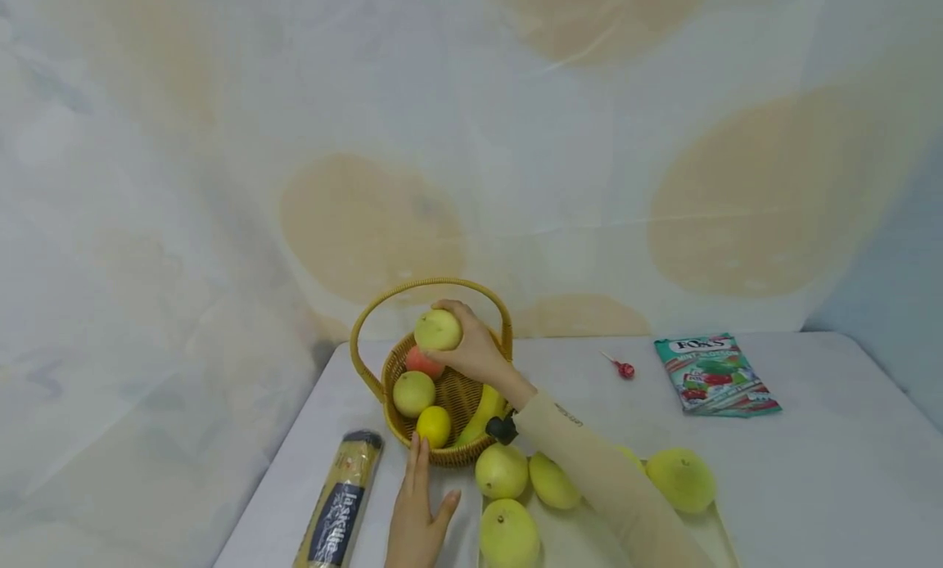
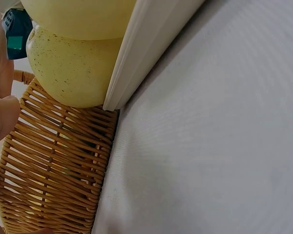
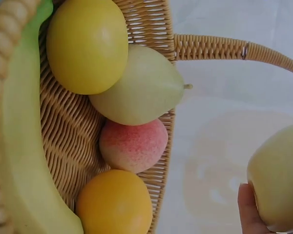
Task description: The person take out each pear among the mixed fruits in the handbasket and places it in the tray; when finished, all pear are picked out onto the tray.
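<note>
My right hand grips a pale yellow-green pear above the back of a wicker basket. At the right edge of the right wrist view, a fingertip lies against that pear. Inside the basket are a yellow lemon-like fruit, another pear, a pink peach, an orange and a banana. My left hand is at the basket's near side, fingers extended with their tips at the rim and thumb spread to the right.
Right of the left hand, a white tray carries several yellow-green pears, some partly hidden by the right sleeve. A long pasta packet lies to the left. Farther right are a red lollipop and a green candy bag.
</note>
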Available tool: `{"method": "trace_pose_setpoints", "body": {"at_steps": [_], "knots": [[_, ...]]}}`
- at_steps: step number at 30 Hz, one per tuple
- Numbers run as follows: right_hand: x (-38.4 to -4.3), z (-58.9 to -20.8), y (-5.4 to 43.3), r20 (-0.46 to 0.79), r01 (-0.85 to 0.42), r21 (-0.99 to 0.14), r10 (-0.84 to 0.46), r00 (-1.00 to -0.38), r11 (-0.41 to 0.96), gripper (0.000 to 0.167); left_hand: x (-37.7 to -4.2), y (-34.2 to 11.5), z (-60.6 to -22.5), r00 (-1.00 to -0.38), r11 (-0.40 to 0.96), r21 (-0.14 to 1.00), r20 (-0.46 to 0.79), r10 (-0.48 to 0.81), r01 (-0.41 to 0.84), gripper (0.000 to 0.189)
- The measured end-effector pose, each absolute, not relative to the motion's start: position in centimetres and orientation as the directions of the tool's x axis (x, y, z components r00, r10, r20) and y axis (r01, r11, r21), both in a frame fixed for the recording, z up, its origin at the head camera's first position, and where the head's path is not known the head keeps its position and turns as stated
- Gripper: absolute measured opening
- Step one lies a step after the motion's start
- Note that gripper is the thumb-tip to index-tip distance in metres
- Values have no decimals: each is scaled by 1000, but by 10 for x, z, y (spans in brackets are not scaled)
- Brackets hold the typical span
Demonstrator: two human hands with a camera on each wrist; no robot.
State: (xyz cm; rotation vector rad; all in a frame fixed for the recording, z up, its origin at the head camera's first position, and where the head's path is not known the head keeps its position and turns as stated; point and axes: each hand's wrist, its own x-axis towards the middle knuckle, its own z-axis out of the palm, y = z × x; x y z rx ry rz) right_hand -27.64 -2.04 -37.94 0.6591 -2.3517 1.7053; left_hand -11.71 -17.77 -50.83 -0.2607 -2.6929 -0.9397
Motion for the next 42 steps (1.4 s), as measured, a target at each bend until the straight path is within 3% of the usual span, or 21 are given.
{"method": "trace_pose_setpoints", "body": {"at_steps": [20,42], "knots": [[-250,-378,-5,368,-411,-894,-231,-901,179,68,-117,-180,-510,-941,782,565,331,78,264,82],[-208,-378,29,419,-453,-887,-258,-871,88,70,-119,-180,-510,-929,773,559,355,103,299,82]]}}
